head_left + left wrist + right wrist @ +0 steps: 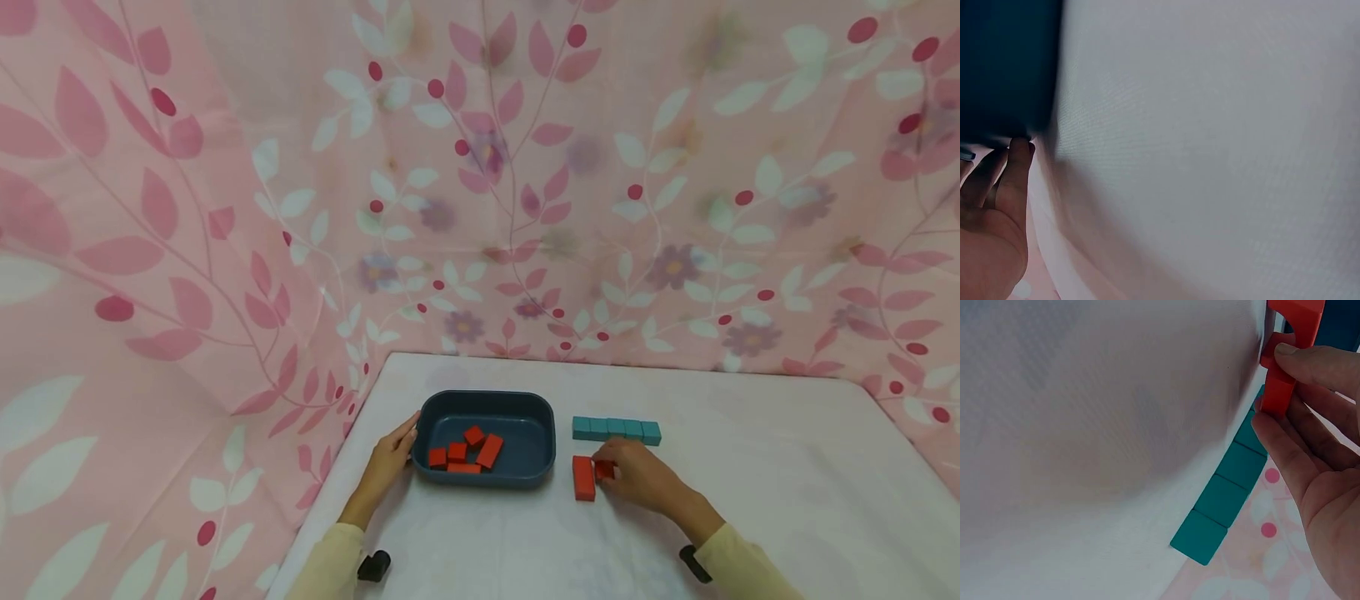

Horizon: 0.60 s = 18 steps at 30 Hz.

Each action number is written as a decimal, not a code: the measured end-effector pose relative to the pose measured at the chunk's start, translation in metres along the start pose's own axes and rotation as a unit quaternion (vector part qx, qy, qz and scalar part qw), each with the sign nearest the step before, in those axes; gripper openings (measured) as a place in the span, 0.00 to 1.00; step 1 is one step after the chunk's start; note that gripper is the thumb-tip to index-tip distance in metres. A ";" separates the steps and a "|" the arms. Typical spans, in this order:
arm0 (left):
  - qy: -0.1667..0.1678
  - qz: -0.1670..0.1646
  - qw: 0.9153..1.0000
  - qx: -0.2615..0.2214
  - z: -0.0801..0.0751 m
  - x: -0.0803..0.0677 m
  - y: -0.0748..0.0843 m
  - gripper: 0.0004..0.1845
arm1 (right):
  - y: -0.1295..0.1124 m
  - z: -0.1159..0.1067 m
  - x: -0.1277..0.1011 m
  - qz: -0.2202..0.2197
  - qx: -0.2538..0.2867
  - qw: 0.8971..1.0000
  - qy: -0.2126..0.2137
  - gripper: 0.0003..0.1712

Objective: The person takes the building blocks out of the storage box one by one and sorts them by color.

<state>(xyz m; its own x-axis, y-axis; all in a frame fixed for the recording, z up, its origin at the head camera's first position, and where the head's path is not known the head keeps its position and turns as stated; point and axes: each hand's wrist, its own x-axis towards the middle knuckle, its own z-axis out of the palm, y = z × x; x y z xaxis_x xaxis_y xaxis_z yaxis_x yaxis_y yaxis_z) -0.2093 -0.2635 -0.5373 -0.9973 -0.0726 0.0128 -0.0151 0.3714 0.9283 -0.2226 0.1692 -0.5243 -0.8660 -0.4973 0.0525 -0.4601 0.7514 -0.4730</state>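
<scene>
My left hand [390, 450] rests against the left side of the dark blue tray [553, 442]; in the left wrist view its extended fingertips [1020, 150] touch the tray's outer wall near a corner. Several red blocks [490, 451] lie inside the tray, toward its left. To the right of the tray, my right hand [637, 473] pinches a small red block [1277, 394] between thumb and fingers. Right beside it lies a red block [583, 477], whose curved cut-out shows in the right wrist view. My fingers partly hide the pinched block.
Behind my right hand runs a straight row of teal blocks [607, 428], set side by side. A white cloth [480, 542] covers the table. Pink patterned fabric [525, 208] hangs along the back and left edges.
</scene>
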 end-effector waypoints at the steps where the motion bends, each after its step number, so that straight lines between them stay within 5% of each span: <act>1: 0.002 0.000 1.000 0.000 0.000 0.000 0.001 0.23 | 0.000 0.000 0.000 0.002 0.003 1.000 0.000 0.18; 18: 0.001 -0.005 1.000 -0.005 0.001 0.001 -0.002 0.23 | 0.002 0.011 -0.006 0.026 0.075 0.997 0.003 0.34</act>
<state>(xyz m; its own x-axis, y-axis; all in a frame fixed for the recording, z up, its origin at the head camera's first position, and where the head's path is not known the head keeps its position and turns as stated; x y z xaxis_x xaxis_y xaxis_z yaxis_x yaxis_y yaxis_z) -0.2100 -0.2638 -0.5397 -0.9969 -0.0787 0.0039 -0.0248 0.3609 0.9323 -0.2165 0.1692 -0.5352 -0.8893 -0.4565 0.0288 -0.3802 0.7027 -0.6014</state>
